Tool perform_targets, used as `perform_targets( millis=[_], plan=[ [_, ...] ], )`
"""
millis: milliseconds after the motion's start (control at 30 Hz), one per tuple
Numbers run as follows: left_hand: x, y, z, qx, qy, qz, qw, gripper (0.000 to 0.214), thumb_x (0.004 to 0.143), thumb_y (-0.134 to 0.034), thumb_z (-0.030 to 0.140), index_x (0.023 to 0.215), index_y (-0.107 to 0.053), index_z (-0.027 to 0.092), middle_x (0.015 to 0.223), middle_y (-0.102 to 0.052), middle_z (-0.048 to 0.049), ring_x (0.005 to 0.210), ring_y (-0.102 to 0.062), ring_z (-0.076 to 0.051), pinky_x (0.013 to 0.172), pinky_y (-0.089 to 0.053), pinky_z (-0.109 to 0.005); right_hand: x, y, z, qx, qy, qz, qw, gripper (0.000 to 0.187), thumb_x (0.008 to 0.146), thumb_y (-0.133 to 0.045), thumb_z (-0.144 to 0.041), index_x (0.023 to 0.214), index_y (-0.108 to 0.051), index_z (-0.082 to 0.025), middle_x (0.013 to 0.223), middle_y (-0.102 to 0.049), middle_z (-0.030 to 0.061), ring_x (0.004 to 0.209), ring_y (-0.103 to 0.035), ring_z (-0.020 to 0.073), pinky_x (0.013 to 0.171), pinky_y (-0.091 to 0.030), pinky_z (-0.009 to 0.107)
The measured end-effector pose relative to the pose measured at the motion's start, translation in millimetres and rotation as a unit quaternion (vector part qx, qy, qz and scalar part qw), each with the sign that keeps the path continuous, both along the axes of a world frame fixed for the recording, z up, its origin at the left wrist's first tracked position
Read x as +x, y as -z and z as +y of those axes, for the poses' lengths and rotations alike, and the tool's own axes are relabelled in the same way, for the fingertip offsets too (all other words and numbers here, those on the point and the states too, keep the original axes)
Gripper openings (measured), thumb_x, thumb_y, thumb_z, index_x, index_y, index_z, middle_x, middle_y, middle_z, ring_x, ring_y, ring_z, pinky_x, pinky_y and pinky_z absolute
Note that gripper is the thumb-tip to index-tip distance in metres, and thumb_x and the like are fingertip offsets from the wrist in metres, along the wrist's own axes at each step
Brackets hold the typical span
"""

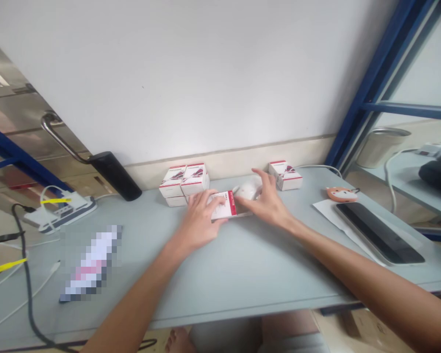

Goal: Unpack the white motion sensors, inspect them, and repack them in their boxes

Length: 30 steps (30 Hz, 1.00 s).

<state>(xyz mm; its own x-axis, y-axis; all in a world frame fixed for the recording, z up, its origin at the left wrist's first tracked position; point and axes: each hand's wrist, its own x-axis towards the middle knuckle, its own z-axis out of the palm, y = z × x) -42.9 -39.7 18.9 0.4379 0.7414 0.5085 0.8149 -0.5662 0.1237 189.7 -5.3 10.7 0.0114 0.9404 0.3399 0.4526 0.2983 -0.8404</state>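
My left hand is wrapped around a small white carton with a red end band, which lies on its side on the desk. The carton's red-banded end faces right, where a brownish flap or inner side shows. Beside that end sits a white, rounded, dome-like device. Around the dome is my right hand, thumb and fingers spread apart; whether they touch it is hard to tell. Several matching cartons are stacked behind my left hand. Another carton stands just behind my right hand.
The grey desk meets a white wall. A phone lies on white paper at right, near an orange animal-shaped item. At left are a black cylinder, a power strip with cables, and a blurred-out packet.
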Motion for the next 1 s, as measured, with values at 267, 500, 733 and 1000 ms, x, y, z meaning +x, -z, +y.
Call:
perform_targets(
  millis=[267,500,733,1000],
  plan=[
    [7,7.0,1,0.068,0.007,-0.102,0.992,0.045,0.082,-0.086,0.035,0.12,-0.062,0.029,0.128,-0.06,-0.0081,0.119,-0.059,-0.03,0.105,-0.049,-0.049,-7,5.0,-5,0.146,-0.069,0.038,0.986,0.073,0.096,-0.065,-0.052,0.156,-0.032,-0.028,0.157,-0.037,0.0164,0.145,-0.043,0.0312,0.118,-0.044,0.053],
    [12,14.9,3,0.089,0.004,-0.168,0.982,0.05,0.079,-0.089,0.031,0.12,-0.061,0.028,0.127,-0.062,-0.0095,0.121,-0.062,-0.03,0.105,-0.05,-0.05,7,-14.0,-7,0.163,-0.133,0.045,0.977,0.063,0.1,-0.06,-0.037,0.157,-0.034,-0.031,0.163,-0.041,0.0112,0.137,-0.053,0.0299,0.111,-0.051,0.05],
    [10,12.7,3,0.124,0.01,-0.17,0.978,0.044,0.081,-0.087,0.033,0.118,-0.064,0.028,0.126,-0.061,-0.0085,0.119,-0.063,-0.028,0.102,-0.053,-0.047,2,-9.2,-2,0.251,-0.068,0.049,0.964,0.057,0.095,-0.069,-0.033,0.147,-0.047,-0.031,0.148,-0.056,0.0104,0.125,-0.06,0.0285,0.106,-0.053,0.048],
    [17,13.7,2,0.128,0.006,-0.26,0.957,0.047,0.081,-0.087,0.031,0.12,-0.061,0.026,0.118,-0.063,-0.0076,0.113,-0.065,-0.025,0.1,-0.055,-0.044,-3,-18.3,-24,0.228,-0.056,-0.002,0.972,0.038,0.107,-0.052,-0.039,0.144,-0.054,-0.03,0.126,-0.074,0.0078,0.152,-0.042,0.0296,0.121,-0.04,0.055]
  ],
)
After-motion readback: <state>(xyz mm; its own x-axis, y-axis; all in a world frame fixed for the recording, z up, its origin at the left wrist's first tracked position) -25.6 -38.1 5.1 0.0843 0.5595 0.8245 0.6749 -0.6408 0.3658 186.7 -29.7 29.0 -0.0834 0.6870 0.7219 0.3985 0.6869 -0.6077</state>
